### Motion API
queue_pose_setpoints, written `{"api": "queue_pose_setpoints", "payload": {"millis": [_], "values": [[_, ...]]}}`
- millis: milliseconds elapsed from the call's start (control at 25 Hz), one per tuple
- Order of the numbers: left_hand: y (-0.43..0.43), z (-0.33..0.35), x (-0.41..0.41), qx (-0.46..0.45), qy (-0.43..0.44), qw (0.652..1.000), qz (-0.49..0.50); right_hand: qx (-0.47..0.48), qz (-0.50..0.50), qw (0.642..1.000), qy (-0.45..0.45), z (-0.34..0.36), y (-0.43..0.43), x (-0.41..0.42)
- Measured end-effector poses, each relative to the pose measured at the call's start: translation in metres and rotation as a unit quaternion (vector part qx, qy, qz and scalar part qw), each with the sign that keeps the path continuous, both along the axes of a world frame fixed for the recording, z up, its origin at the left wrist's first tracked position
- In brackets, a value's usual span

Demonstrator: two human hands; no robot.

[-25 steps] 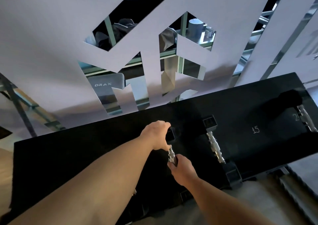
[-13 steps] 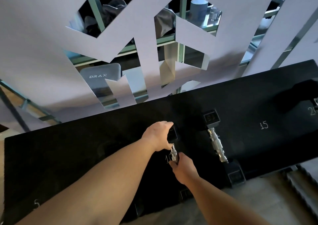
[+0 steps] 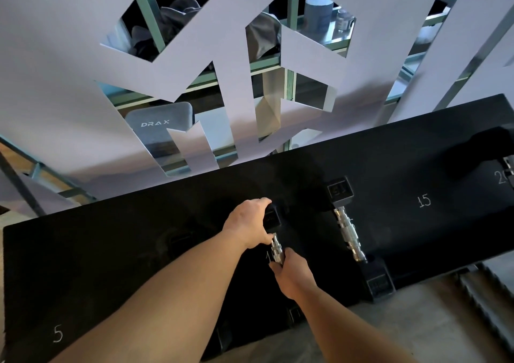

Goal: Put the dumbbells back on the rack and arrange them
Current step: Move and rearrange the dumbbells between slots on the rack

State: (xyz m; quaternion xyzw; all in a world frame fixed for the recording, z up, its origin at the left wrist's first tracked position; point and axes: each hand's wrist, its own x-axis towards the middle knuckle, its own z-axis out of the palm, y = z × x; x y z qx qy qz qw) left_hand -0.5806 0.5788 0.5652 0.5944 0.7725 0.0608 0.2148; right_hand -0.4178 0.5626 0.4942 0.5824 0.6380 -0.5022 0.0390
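The right hand (image 3: pixel 292 276) gripped the chrome handle of the dumbbell (image 3: pixel 276 251); the left hand (image 3: pixel 249 223) cupped its far head. It lay on the rack (image 3: pixel 111 251) (left of the second dumbbell (image 3: pixel 349 232)). Good practice: square it parallel, then release.

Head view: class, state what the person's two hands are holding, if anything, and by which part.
One dumbbell: left hand grips its far black head, right hand grips the near end of its metal handle.

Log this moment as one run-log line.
step: seating dumbbell on rack | left hand: on far head | right hand: gripping handle | neighbour dumbbell: racked near the 15 mark
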Motion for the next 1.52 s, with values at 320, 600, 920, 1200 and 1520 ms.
{"api": "queue_pose_setpoints", "payload": {"millis": [320,600,920,1200,1520], "values": [[0.004,0.000,0.000,-0.007,0.011,1.000,-0.008,-0.021,-0.008,1.000,0.016,0.004,0.001,0.001],[0.008,0.001,-0.001,-0.017,0.033,0.999,-0.035,-0.001,-0.047,0.998,0.041,-0.002,-0.015,-0.003],[0.002,-0.004,-0.002,0.013,0.010,1.000,-0.009,0.036,-0.033,0.998,0.040,-0.003,-0.019,-0.003],[0.000,-0.011,-0.003,0.032,0.016,0.999,-0.011,0.039,-0.027,0.999,0.027,-0.005,-0.018,-0.004],[-0.009,-0.011,0.002,0.017,0.034,0.999,-0.007,0.022,-0.051,0.997,0.049,0.001,-0.020,0.002]]}}
